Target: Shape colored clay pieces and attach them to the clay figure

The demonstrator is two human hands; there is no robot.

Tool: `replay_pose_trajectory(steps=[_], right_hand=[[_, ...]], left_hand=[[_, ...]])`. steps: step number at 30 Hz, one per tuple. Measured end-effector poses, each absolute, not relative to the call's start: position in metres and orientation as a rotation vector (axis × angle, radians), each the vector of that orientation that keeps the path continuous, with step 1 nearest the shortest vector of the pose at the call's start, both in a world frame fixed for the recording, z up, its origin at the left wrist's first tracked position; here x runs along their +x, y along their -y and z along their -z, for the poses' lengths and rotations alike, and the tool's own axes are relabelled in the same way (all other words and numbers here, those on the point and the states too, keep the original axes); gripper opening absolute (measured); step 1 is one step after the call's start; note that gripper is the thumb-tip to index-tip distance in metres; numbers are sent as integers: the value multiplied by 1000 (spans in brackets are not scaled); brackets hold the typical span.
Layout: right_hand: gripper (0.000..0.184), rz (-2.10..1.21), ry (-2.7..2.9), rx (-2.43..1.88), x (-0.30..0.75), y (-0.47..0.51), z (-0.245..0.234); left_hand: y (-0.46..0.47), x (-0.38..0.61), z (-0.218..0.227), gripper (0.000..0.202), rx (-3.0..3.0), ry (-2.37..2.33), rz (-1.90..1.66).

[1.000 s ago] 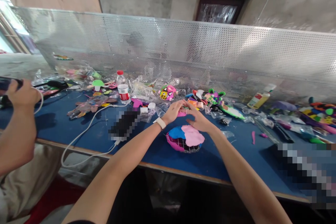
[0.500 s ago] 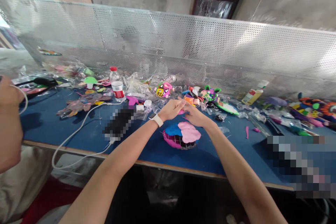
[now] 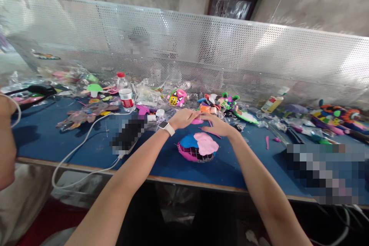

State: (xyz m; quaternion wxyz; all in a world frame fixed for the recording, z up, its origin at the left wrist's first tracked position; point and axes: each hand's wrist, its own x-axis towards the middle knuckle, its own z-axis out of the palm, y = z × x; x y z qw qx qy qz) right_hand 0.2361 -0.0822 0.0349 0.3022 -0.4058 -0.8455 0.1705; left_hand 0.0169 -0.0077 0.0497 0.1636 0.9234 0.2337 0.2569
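My left hand, a white watch on its wrist, and my right hand meet fingertip to fingertip above the blue table. Both pinch a small pink clay piece, and a thin pink strand lies on the table under my right hand. Just in front of the hands sits a wire-mesh dome partly covered with blue and pink clay, magenta round its base. Neither hand touches the dome.
A phone on a white cable lies to the left, with a water bottle behind it. Clay figures and plastic bags line the perforated metal screen. A glue bottle lies at the right. Another person's arm shows at the left.
The view has shifted, so everything sits further left and lower in the frame. My hands stay together at the pink piece and have lowered towards the table. The other person's arm has slid out left.
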Motion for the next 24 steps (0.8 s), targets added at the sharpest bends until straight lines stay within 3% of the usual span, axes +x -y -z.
replay_pose_trajectory(steps=[6,10,16,19,24], right_hand=[[28,-479,2150,-1114,241,87,-41],[21,-376,2080,-1192,249,88,-44],[30,-277,1779,-1201,267,89,-45],[37,-342,1498,-1162,276,86,-42],[34,-482,1377,-1065,269,80,-35]], left_hand=[[7,13,-49,55,2867,-792,-654],[4,7,-47,51,2934,-838,-626],[-4,-3,-40,49,2916,-839,-701],[-8,-4,-35,46,2898,-849,-728],[-11,3,-27,46,2833,-819,-827]])
